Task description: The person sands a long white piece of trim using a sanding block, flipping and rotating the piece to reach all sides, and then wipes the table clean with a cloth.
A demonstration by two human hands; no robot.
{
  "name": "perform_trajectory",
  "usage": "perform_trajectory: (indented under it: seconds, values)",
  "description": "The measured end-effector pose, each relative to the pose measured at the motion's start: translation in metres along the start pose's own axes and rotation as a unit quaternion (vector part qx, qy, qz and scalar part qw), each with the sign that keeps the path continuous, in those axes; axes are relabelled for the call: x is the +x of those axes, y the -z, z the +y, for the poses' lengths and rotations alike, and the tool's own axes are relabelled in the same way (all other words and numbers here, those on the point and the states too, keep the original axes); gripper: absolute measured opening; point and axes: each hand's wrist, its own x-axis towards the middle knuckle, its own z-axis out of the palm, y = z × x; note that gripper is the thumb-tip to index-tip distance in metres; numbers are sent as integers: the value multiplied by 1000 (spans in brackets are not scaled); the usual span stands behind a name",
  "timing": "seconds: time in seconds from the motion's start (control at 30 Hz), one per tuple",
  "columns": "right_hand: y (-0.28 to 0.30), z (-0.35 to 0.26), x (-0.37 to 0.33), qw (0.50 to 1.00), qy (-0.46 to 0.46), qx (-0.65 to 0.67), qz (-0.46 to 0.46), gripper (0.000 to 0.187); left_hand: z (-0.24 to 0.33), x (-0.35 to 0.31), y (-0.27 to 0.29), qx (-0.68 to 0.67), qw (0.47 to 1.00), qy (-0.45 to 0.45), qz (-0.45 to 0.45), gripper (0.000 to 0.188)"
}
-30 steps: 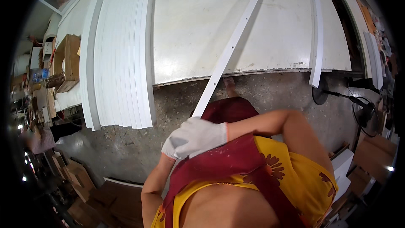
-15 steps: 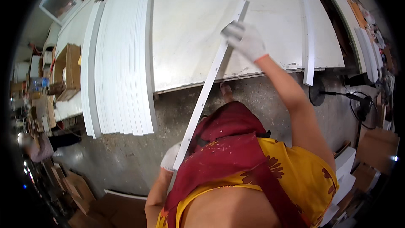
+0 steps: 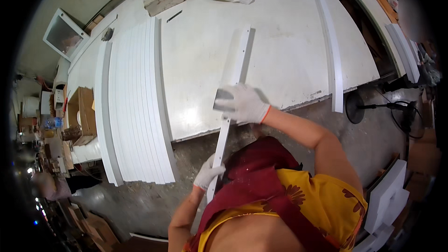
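Your white strip is skinny, dotted with small dark holes, and sticks out past your fingers at both ends. Left hand has fingers wrapped round it; right hand has fingers gripping a grey pad over it.

We get a bright, pale table, seemingly lit from overhead, with a soft glare patch toward its near left. The held strip throws faint shadows on both sides, so we suspect more than one lamp. The floor below is dimmer and greyer. Small lights burn white at the far left, where the clutter turns dark and mushy. The right hand looks slightly smeared to us, and the pad under it shows little detail. Fisheye distortion bows the table's sides and the right-hand strip; black swallows our corners.
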Motion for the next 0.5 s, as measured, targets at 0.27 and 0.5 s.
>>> perform_trajectory:
  seconds: [0.27,0.5]
  values:
    - [49,224,107,930,-364,11,-54,41,-19,-60,19,-73,996,47,4,66]
    - [-26,221,-5,926,-303,-72,214,54,4,-108,21,18,997,-48,64,87]
